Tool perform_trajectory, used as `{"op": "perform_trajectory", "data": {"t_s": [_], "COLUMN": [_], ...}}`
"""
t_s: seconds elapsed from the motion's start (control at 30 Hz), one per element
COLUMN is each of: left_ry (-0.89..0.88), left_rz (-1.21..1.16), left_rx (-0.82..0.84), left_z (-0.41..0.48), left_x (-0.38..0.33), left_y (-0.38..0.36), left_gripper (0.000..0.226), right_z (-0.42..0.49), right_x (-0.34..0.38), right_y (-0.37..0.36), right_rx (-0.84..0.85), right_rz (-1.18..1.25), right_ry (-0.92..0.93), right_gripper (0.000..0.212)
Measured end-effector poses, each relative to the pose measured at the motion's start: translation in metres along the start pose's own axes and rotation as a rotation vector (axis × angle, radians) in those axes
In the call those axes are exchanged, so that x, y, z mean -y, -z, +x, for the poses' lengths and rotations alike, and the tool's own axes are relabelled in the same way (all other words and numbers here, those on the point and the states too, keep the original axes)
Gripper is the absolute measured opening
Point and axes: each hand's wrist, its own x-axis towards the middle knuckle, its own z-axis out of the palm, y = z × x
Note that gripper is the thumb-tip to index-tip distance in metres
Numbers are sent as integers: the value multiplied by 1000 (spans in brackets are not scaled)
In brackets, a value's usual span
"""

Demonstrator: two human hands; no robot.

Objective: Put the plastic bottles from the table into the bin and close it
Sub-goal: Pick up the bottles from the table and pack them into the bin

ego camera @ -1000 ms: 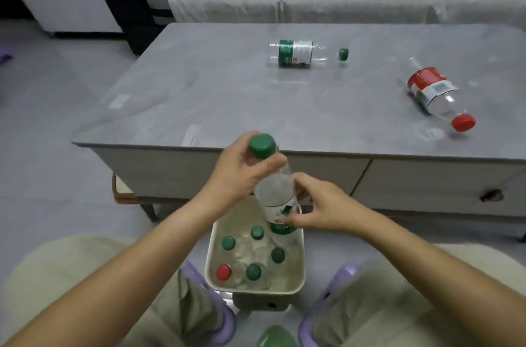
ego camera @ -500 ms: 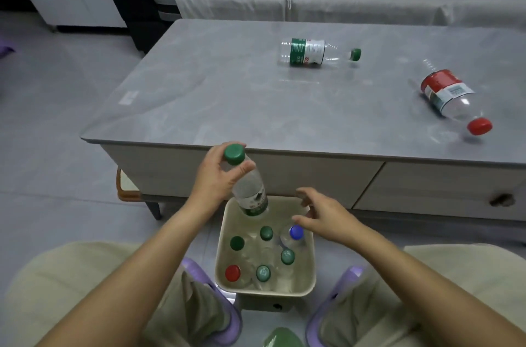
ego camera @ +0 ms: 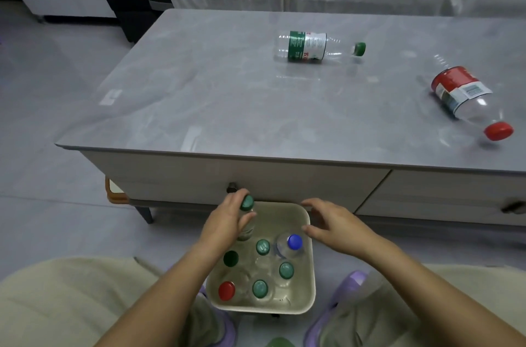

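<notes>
currently the left hand [ego camera: 227, 221] grips a green-capped bottle [ego camera: 246, 218] upright, long axis vertical, at the bin's [ego camera: 311, 275] 11 o'clock corner; right hand [ego camera: 336, 223] nearby, fingers spread, empty.

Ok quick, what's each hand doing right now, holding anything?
Left hand: closed on a green-capped bottle, lowering it into the bin.
Right hand: open, fingers spread over the bin's rim, holding nothing.

left hand [ego camera: 225, 223] lowered the green-capped bottle [ego camera: 246, 217] into the bin [ego camera: 310, 272].
</notes>
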Motion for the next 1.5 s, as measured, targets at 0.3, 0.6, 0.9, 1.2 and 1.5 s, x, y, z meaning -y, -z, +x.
{"op": "perform_trajectory", "data": {"t_s": [0.3,0.6,0.9,1.2,1.5], "left_ry": [23,149,110,100,-88], "left_rz": [381,217,144,82,471], "left_rx": [126,254,132,38,424], "left_z": [26,20,6,17,9], "left_x": [6,-19,-4,-21,-29], "left_y": [-35,-54,0,9,7], "left_gripper": [46,52,68,63,42], "right_z": [19,-13,-38,-23,-48], "right_x": [-11,-25,-96,-120,29], "right_y": [-1,39,195,228,189], "right_rx": [27,-102,-1242,-877,-620], "right_rz": [-97,-116,-91,-11,193], "right_ry": [-24,-55,-485,-482,196], "right_gripper": [56,56,46,51,12]}}
